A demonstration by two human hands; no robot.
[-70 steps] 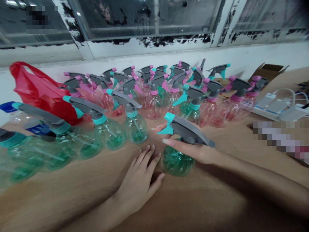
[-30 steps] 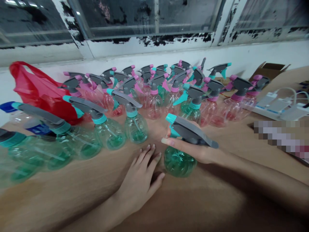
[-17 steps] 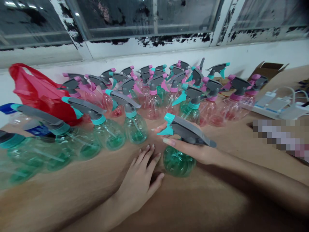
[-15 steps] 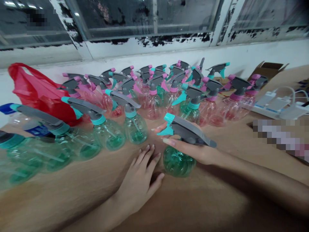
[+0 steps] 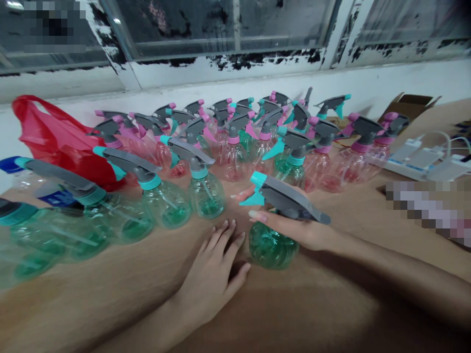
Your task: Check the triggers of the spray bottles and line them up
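Through the single head-worn camera I look forward and down across the tabletop (image 5: 268,314) to the far windows (image 5: 198,29), from close above the left hand (image 5: 213,269) and right hand (image 5: 305,232).

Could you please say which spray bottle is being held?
The green spray bottle just right of the left hand; the right hand grips it, while neither hand grips the other spray bottles.

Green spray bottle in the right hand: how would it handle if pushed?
The green spray bottle may tip if pushed high: a long gray spray head overhangs its rounded body. Glossy walls look smooth, so perhaps slippery; the see-through plastic suggests light weight.
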